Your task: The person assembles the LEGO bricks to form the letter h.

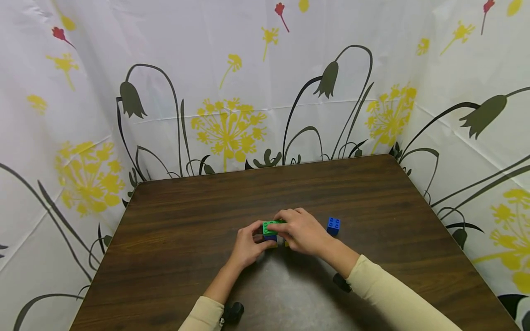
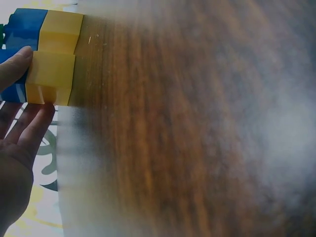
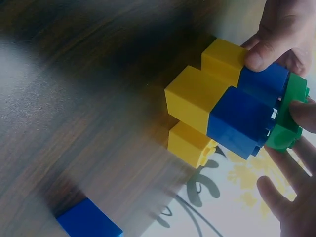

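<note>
Two stacks of toy building bricks stand side by side on the table, each a blue brick on a yellow brick. A green brick (image 3: 285, 121) lies along the top and seems not fully seated over the nearer blue brick (image 3: 240, 122). My left hand (image 1: 247, 246) grips the farther stack, its thumb near the seam of the blue brick (image 3: 266, 83) and yellow brick (image 3: 222, 60). My right hand (image 1: 305, 232) pinches the green brick, thumb on its side and a finger behind. Beside the nearer yellow brick (image 3: 193, 94) sits another yellow brick (image 3: 188, 144).
A loose blue brick (image 1: 333, 225) stands on the dark wooden table (image 1: 198, 207), right of my right hand. Behind the table's far edge hangs a white curtain (image 1: 240, 59) with a flower print.
</note>
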### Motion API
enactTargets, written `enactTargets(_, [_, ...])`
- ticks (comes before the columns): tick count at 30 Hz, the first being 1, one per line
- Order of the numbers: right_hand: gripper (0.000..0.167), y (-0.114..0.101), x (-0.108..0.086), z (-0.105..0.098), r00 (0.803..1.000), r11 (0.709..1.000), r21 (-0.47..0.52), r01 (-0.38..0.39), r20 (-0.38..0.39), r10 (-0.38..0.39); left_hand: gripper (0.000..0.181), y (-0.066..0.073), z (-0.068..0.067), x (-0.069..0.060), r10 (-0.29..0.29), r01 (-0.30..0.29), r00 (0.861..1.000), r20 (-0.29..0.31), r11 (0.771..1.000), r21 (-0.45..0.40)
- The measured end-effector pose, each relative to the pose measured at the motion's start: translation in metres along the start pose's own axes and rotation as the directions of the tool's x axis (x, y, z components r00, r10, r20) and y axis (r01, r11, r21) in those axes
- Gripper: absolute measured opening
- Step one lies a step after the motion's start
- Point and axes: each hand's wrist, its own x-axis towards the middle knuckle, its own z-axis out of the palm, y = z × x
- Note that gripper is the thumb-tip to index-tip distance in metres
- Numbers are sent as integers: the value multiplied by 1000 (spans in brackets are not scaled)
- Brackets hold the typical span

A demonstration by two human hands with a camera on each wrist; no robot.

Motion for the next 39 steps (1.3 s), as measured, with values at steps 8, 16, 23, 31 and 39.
enactTargets(8, [31,-3,3,-3,1000,1000,-15,-18,20,18,42,1,0,0,-5,5,1000,-3,1000,-2])
enactTargets(16, [33,-3,3,-2,998,999,-5,-31,48,31,50,4,-2,-1,95,-96,995,-29,995,-29])
enactTargets(23, [46,1,-3,-2,998,994,90,-57,30,55,41,43,-9,-6,178,-181,982,-69,983,-38])
enactTargets(31, [68,14,-21,8,983,953,241,-182,44,177,38,45,-10,-6,184,-185,981,-66,983,-14])
enactTargets(39, [65,21,-28,18,987,941,303,-151,-13,163,37,44,-10,-5,192,-193,980,-59,981,-17])
